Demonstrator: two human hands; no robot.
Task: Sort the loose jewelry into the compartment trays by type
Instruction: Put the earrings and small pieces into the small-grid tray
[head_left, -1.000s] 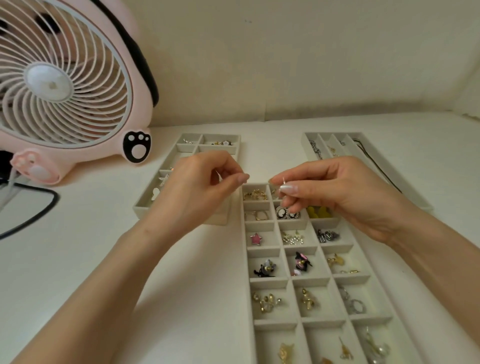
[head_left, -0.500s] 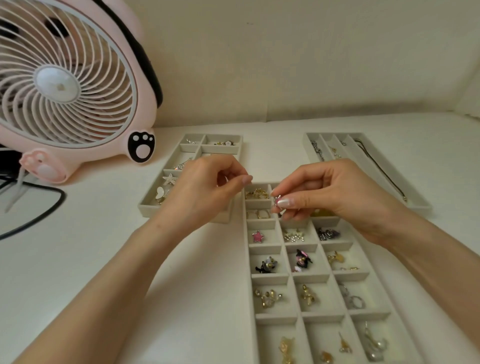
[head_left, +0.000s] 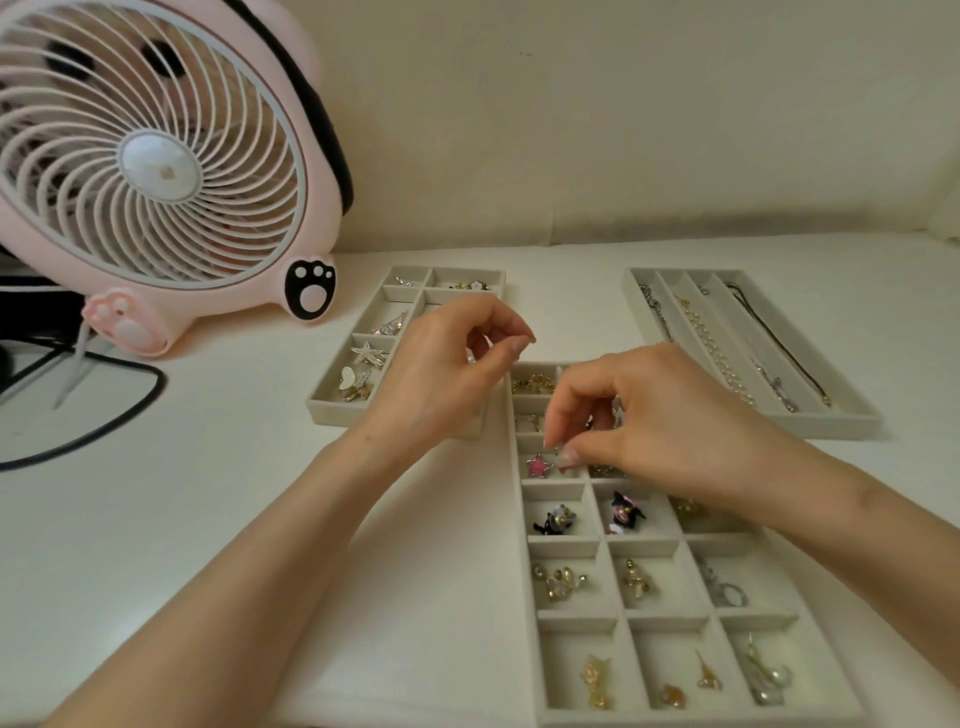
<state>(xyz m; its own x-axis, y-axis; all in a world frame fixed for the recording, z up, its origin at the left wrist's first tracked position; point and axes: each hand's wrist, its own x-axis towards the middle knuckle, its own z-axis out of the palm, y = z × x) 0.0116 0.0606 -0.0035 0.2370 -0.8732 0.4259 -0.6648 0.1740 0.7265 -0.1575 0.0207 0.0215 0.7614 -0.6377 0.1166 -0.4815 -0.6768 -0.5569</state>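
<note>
Right hand, thumb and forefinger pinched on a small piece mostly hidden by them, hung over the middle tray at 3 o'clock from the pink star; left hand, at 10 o'clock, was curled, contents unclear; release advisably low, within 1 matching compartment.

No writing, brand, number or label can be read anywhere. The only sign is a black-and-white paw-print emblem on the base of the round pink plastic desk fan, standing on the worktop well left of the left hand and its grip.
</note>
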